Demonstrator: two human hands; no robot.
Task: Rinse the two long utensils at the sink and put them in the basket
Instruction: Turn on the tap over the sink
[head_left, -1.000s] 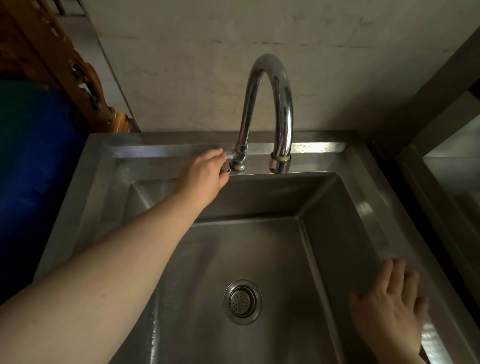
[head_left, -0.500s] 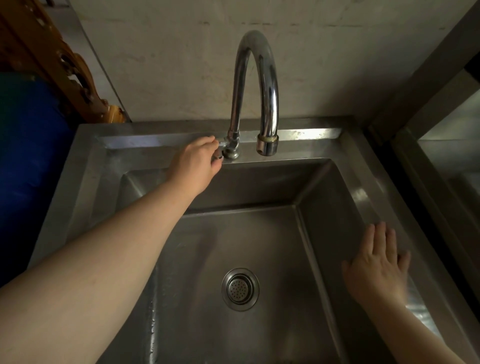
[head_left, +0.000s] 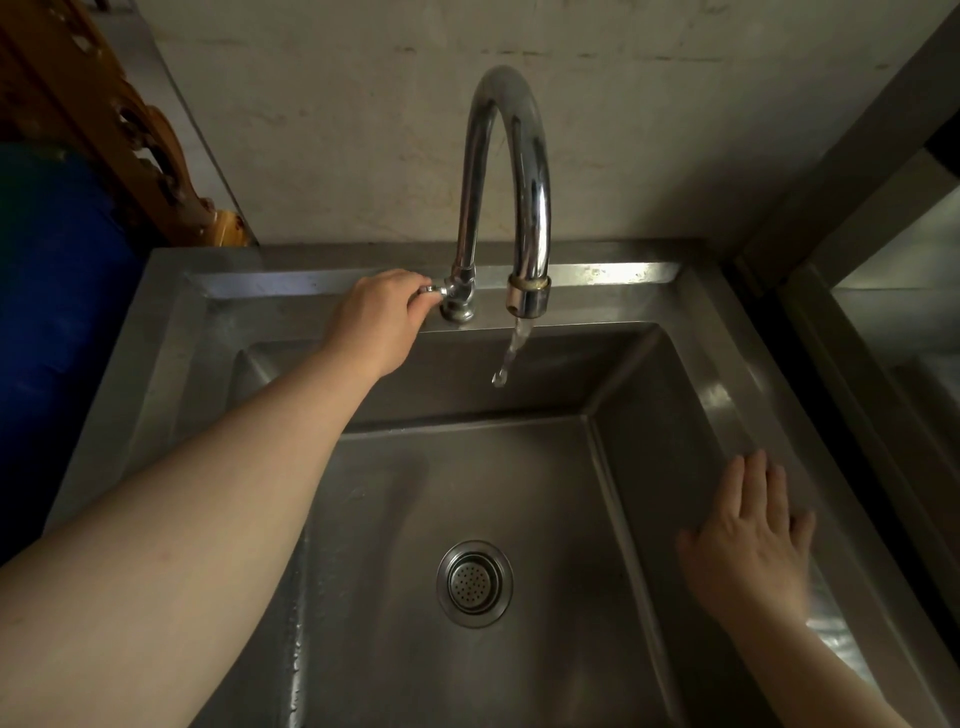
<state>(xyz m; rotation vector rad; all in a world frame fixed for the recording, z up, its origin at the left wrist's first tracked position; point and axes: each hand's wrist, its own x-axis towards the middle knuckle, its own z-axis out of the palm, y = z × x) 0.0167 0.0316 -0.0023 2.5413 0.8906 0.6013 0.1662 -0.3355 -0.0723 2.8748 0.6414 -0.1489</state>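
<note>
A single wide-angle view comes from the person's head, standing at the front edge of the sink (head_left: 623, 273) and looking forward and steeply down into the basin. The drain (head_left: 474, 583) sits low of centre, the faucet (head_left: 530, 156) rises through the upper middle, and the wall (head_left: 337, 130) behind fills the top. The camera is close, within arm's reach: the left forearm runs in from the lower left corner to the left hand (head_left: 376, 317) gripping the faucet handle (head_left: 428, 290), and the right hand (head_left: 748, 545) lies flat on the sink's right rim near the lower right. The lens bends straight edges outward at the borders, taking in a blue shape (head_left: 52, 312) at far left and a steel unit (head_left: 893, 322) at far right.
</note>
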